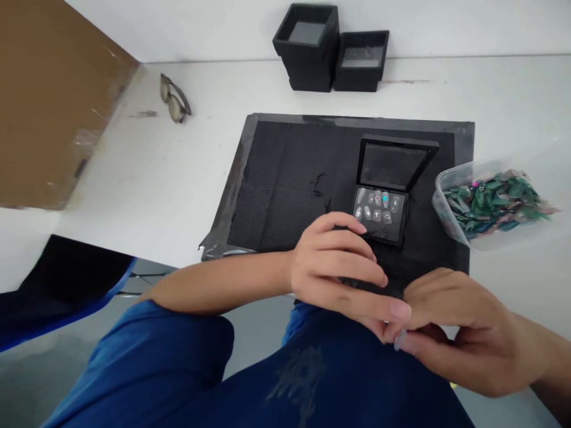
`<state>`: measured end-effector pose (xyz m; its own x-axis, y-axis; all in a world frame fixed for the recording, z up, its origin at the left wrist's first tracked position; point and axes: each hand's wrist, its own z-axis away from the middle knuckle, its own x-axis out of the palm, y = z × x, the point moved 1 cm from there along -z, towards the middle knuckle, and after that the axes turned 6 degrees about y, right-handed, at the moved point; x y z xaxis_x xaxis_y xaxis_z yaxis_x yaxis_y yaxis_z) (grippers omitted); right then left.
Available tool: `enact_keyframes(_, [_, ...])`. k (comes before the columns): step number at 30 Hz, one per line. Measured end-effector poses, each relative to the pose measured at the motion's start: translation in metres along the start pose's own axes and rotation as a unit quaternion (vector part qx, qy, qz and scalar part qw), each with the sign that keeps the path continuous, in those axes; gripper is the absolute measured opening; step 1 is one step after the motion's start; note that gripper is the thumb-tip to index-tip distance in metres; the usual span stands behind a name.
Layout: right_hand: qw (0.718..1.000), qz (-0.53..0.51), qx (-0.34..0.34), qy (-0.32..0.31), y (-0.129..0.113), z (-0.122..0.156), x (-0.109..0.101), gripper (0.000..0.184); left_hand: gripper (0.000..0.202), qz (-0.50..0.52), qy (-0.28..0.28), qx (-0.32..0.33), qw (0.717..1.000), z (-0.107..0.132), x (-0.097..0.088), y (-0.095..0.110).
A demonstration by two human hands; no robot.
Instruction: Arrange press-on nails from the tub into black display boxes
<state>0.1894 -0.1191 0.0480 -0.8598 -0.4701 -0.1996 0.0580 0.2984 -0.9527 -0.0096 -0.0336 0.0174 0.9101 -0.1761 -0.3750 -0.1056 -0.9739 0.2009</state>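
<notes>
Item: left hand (343,267). It is being held out over the near edge of the mat, its index finger being stretched toward the other hand and its remaining fingers being kept loosely bent and spread. Whether anything is being gripped by its thumb and index finger cannot be told.

Item: right hand (464,333). Its fingertips are being brought against those of the left hand, above the lap; the thumb is being extended and the other fingers are being curled inward.

Item: small translucent piece (400,340), greyish. It is being shown at the tip of the right thumb, where the two hands are meeting; whether it is being pinched or worn there cannot be told.

Item: black case (379,232), open, its lid being propped up at the back. It is being supported by the mat, just beyond the left fingers. Nail-shaped pieces (377,215) are being displayed inside in two rows, some being marked with crosses, one with teal.

Item: black ribbed mat (285,184), its edges being bordered with tape, being carried by a white table (178,178).

Item: clear tub (486,242), right of the case, being filled with green and pinkish pieces (495,199).

Items along the wall: stacked black boxes (312,65), being flanked by a lower black box (359,80).

Item: eyeglasses (176,110), being kept at the far left, near a brown board (53,101).
</notes>
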Motion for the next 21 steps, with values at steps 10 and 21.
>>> enact_keyframes(10, [0.995, -0.024, 0.097, -0.024, 0.013, 0.002, 0.002, 0.017, 0.02, 0.063, -0.053, -0.026, 0.996, -0.001, 0.005, 0.001])
enact_keyframes(21, [0.961, 0.107, 0.253, 0.043, 0.016, 0.001, -0.004, 0.023, 0.032, -0.032, -0.065, -0.066, 0.995, 0.007, 0.003, -0.021])
